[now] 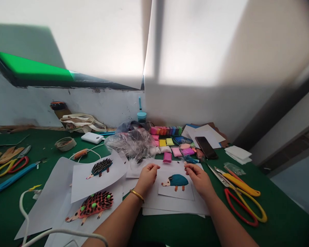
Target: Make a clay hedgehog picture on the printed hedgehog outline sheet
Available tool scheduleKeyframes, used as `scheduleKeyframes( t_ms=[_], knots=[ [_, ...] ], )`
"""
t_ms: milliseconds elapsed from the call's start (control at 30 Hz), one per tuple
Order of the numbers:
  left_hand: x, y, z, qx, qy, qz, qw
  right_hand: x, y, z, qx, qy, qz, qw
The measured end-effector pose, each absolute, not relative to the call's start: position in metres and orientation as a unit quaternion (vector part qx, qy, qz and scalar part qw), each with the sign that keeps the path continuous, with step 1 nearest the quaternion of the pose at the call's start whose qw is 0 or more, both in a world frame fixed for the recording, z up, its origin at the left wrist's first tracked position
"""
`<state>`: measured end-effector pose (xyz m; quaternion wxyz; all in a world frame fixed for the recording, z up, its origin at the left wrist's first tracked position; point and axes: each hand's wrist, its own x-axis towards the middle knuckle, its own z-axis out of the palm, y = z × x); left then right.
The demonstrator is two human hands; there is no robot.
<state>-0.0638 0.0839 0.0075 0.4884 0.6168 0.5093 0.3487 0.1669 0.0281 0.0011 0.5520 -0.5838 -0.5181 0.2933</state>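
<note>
My left hand (148, 178) is closed, thumb and fingertips together, just left of a small white card (176, 195). Anything in that pinch is hidden or too small to name. Over the card's right side, my right hand (197, 176) is pinched too, with a tiny pale bit at the fingertips that I cannot make out. On the card lies a hedgehog (179, 180) with a blue clay-like body, a pale face and brown legs. A few dark spines stand near its head. Larger white sheets (170, 210) lie beneath the card.
Left are two finished-looking hedgehogs, one dark-spined (101, 168), one red (98, 206). Coloured clay packets (167, 157), a plastic bag (134, 144) and a phone (206, 147) lie behind. Scissors (240, 202) and a yellow cutter (242, 183) lie right, a white cable (64, 232) front left.
</note>
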Motion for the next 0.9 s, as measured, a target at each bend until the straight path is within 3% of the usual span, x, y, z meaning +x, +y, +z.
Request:
scheduleKeyframes(
  t_ms=[233, 600, 900],
  knots=[
    [-0.068, 0.086, 0.009, 0.752, 0.513, 0.255, 0.328, 0.152, 0.022, -0.003, -0.576, -0.587, 0.359, 0.441],
    [-0.062, 0.073, 0.012, 0.835, 0.503, 0.097, 0.2, 0.144, 0.022, 0.004, -0.556, -0.733, 0.184, 0.346],
    [-0.061, 0.071, 0.012, 0.851, 0.5, 0.053, 0.153, 0.135, 0.02, 0.004, -0.555, -0.786, 0.047, 0.266]
  ],
)
